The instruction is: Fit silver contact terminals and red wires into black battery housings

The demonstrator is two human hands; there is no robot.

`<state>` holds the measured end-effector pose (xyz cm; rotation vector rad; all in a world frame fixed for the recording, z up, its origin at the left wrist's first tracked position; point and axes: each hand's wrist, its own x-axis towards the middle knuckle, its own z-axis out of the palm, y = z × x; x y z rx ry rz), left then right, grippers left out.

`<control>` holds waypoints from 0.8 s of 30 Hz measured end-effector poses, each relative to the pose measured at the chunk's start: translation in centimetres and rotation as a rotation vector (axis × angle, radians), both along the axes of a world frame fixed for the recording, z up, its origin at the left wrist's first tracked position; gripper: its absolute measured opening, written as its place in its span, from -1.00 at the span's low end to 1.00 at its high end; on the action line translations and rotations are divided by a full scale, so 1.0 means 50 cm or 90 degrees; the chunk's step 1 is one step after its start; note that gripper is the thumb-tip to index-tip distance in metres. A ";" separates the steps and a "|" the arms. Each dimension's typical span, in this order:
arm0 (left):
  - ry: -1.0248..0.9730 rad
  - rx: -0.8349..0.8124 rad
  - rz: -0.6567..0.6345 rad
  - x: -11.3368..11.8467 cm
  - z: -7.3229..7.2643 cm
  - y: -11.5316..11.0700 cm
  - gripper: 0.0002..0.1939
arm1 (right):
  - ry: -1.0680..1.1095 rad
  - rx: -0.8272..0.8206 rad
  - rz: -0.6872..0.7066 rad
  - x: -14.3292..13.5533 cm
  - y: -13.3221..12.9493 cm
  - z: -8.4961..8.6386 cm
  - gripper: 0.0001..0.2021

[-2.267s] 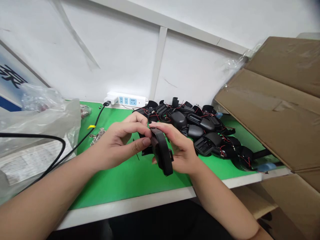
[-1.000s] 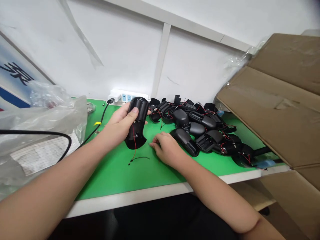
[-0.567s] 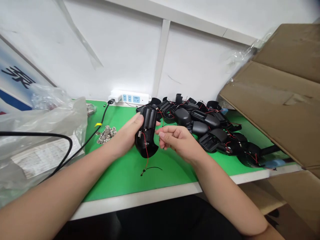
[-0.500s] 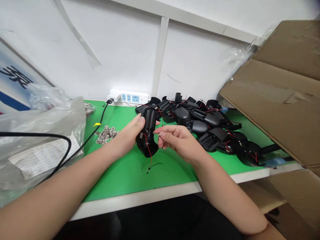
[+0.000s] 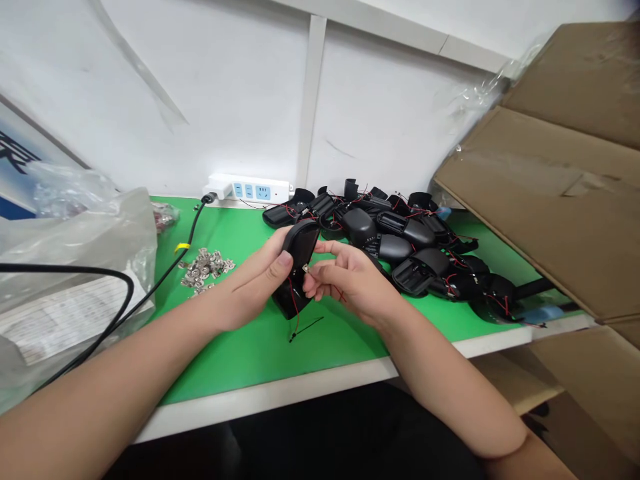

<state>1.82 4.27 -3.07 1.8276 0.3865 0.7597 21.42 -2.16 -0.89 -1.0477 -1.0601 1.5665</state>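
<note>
A glossy black plastic housing (image 5: pixel 304 245) with red and black wires is gripped in my left hand (image 5: pixel 265 273), tilted above the green tabletop. Its wires dangle below, ending in a small dark tip. Close to the housing's inner side, my right hand (image 5: pixel 350 277) pinches a small metal contact piece (image 5: pixel 306 268) between thumb and forefinger. Whether the piece touches the housing I cannot tell. A heap of similar small metal pieces (image 5: pixel 205 267) lies on the table left of my left hand.
Several black housings (image 5: pixel 395 233) with red wires are piled behind and right of my hands. A white power strip (image 5: pixel 255 191) with a black cable (image 5: pixel 193 230) sits against the wall. Plastic bags (image 5: pixel 100 247) lie at left; a cardboard box (image 5: pixel 545 160) leans in from the right.
My left hand has turned the housing so its hollow side faces right, toward my right hand. My right hand has brought the metal piece nearer to it. The view has shifted slightly.
</note>
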 end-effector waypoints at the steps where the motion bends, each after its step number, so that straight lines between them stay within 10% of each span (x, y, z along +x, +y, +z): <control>1: 0.004 0.014 -0.006 -0.001 0.002 -0.001 -0.41 | 0.001 0.002 0.003 0.000 0.001 -0.001 -0.58; 24: -0.001 0.389 -0.026 -0.021 0.029 -0.009 -0.24 | -0.088 0.220 0.012 0.015 -0.015 -0.015 -0.62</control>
